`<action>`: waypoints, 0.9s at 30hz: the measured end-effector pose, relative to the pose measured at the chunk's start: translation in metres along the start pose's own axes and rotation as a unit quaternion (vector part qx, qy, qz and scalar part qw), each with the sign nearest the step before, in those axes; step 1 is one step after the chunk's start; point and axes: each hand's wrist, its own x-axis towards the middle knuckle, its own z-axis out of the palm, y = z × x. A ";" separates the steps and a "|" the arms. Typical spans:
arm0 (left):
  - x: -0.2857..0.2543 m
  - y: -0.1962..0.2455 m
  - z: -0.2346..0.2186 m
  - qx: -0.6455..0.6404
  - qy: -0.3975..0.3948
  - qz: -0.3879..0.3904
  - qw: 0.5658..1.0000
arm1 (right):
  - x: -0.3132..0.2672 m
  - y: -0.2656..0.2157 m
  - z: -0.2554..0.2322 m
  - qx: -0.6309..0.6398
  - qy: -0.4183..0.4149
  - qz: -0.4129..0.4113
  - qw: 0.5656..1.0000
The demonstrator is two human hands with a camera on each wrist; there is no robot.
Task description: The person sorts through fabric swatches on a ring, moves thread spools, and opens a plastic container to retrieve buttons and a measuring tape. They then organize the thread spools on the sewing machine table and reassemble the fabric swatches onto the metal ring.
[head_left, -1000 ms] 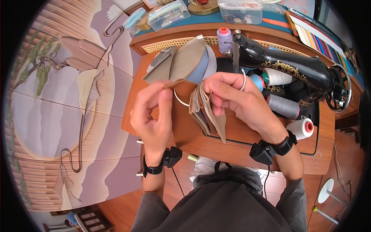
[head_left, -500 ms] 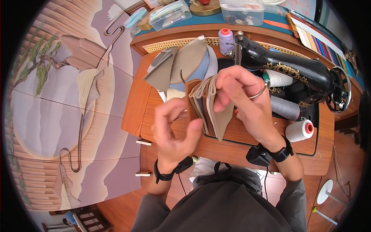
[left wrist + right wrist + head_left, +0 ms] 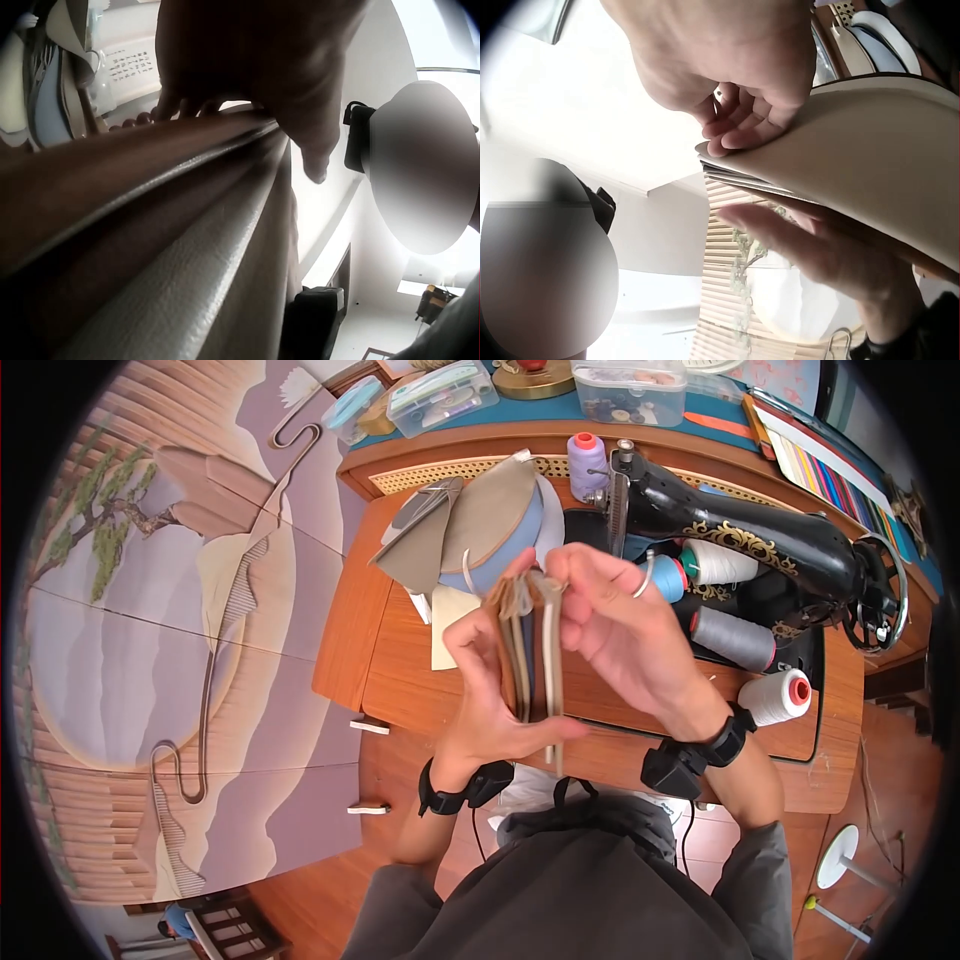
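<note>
A bundle of leather pieces [image 3: 553,670] in brown, tan, dark and beige is held upright between both hands, bunched at its top end. From the left, my left hand [image 3: 478,715] grips it, thumb laid across the lower part and fingers mostly hidden behind. My right hand [image 3: 625,625] pinches the upper right edge with curled fingertips. In the right wrist view, the right hand [image 3: 735,82] holds the corner of the outer beige piece [image 3: 885,157], with the left thumb [image 3: 757,229] underneath. The left wrist view shows the leather folds [image 3: 172,277] fanning out close up.
Behind the hands, cut panels [image 3: 490,510] lie piled on the wooden table [image 3: 350,660]. A black sewing machine [image 3: 740,525] stands at right, with several thread spools such as a white one [image 3: 775,698]. Clear boxes [image 3: 630,390] line the shelf. A painted panel [image 3: 290,710] is at left.
My left hand has moved right, from pinching a brown flap's edge to gripping the bundle's left side. The fanned pieces are pressed closer together and upright. My right hand keeps its pinch.
</note>
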 end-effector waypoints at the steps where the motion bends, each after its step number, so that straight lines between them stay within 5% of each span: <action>1: -0.004 -0.002 0.002 -0.067 0.033 -0.062 0.995 | 0.002 -0.003 -0.002 -0.001 -0.002 0.002 1.000; 2: -0.005 -0.009 -0.005 -0.083 0.032 -0.048 0.995 | 0.003 -0.006 -0.003 -0.015 0.013 -0.020 1.000; 6: -0.009 -0.050 -0.063 0.194 0.123 -0.185 0.956 | 0.002 -0.031 -0.007 -0.049 0.021 -0.056 0.997; 10: 0.006 -0.080 -0.101 0.325 0.126 -0.170 0.922 | 0.000 -0.046 -0.008 -0.064 0.039 -0.082 0.994; 13: 0.050 -0.074 -0.099 0.429 0.060 -0.059 0.899 | -0.001 -0.050 -0.006 -0.086 0.047 -0.092 0.991; 15: 0.076 -0.079 -0.091 0.564 -0.050 -0.015 0.824 | -0.001 -0.049 -0.004 -0.096 0.053 -0.091 0.990; 22: 0.087 -0.122 -0.072 0.559 -0.059 -0.090 0.822 | -0.005 -0.056 -0.004 -0.108 0.063 -0.098 0.987; 25: 0.102 -0.125 -0.095 0.489 0.004 -0.124 0.864 | -0.005 -0.059 -0.004 -0.110 0.069 -0.104 0.986; 27: 0.113 -0.125 -0.107 0.579 -0.004 -0.100 0.809 | -0.004 -0.060 -0.003 -0.117 0.075 -0.108 0.984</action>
